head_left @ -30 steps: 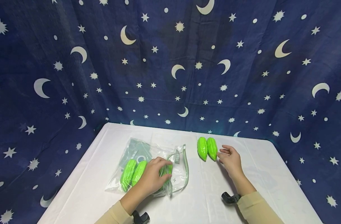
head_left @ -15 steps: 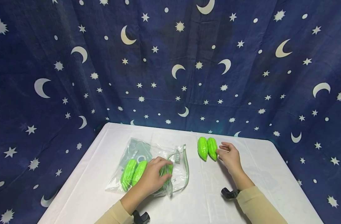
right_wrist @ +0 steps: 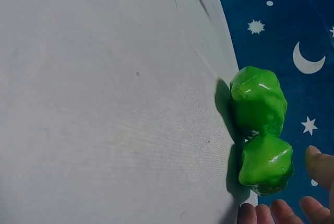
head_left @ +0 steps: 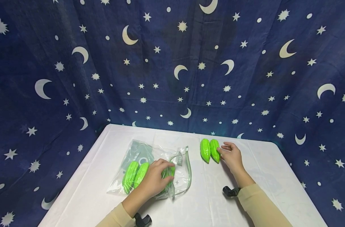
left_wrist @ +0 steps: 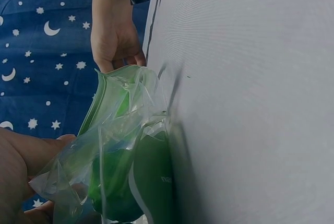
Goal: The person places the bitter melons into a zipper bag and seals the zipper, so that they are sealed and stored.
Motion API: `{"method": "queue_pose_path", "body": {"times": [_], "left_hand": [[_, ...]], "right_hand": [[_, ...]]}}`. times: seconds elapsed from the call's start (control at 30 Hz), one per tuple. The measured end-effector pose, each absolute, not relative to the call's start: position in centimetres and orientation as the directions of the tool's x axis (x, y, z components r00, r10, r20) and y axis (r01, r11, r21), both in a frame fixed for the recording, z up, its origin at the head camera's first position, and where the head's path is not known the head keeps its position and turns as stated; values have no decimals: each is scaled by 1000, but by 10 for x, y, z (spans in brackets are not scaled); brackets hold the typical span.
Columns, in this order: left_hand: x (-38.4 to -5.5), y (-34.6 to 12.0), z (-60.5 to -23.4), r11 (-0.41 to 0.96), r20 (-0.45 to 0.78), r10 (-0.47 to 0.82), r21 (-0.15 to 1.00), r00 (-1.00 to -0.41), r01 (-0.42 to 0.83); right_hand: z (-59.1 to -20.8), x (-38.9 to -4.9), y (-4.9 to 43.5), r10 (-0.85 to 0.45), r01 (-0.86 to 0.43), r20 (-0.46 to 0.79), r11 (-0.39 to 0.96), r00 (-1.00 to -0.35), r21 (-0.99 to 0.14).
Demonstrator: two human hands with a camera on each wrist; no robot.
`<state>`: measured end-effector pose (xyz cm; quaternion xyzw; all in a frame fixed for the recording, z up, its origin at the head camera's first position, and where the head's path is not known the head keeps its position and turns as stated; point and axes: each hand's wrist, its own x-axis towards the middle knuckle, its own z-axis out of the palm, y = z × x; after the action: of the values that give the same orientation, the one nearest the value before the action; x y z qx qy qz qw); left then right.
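Observation:
My left hand (head_left: 155, 177) grips the near side of a clear plastic zip bag (head_left: 184, 168) lying on the table, its fingers and thumb bent around the plastic. Two bright green, ridged oblong fruits (head_left: 130, 177) show inside, and another green fruit (head_left: 169, 171) sits partly hidden behind my fingers. In the left wrist view, that hand (left_wrist: 18, 169) pinches a fold of the bag. Farther right, two similar green fruits, a left one (head_left: 205, 150) and a right one (head_left: 215, 151), lie side by side. My right hand (head_left: 232, 157) is beside the right one, thumb at its edge, fingers loosely bent.
A white cloth covers the table (head_left: 200, 201). A dark blue curtain (head_left: 161, 78) with moons and stars hangs right behind and at both sides. The bag's green-edged mouth (head_left: 189, 171) faces the loose fruits. Each wrist wears a black camera mount (head_left: 230, 191).
My right hand has moved slightly up and left, closer to the right-hand loose fruit. The left hand and the bag have stayed in place.

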<state>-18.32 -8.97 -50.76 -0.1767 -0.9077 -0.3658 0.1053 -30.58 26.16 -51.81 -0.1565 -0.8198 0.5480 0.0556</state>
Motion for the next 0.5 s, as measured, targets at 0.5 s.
{"method": "queue_pose_path", "body": {"times": [0.5], "left_hand": [[-183, -89, -507, 664, 319, 243, 634, -916, 396]], "right_hand": [[-518, -314, 262, 299, 183, -69, 373, -952, -909]]}}
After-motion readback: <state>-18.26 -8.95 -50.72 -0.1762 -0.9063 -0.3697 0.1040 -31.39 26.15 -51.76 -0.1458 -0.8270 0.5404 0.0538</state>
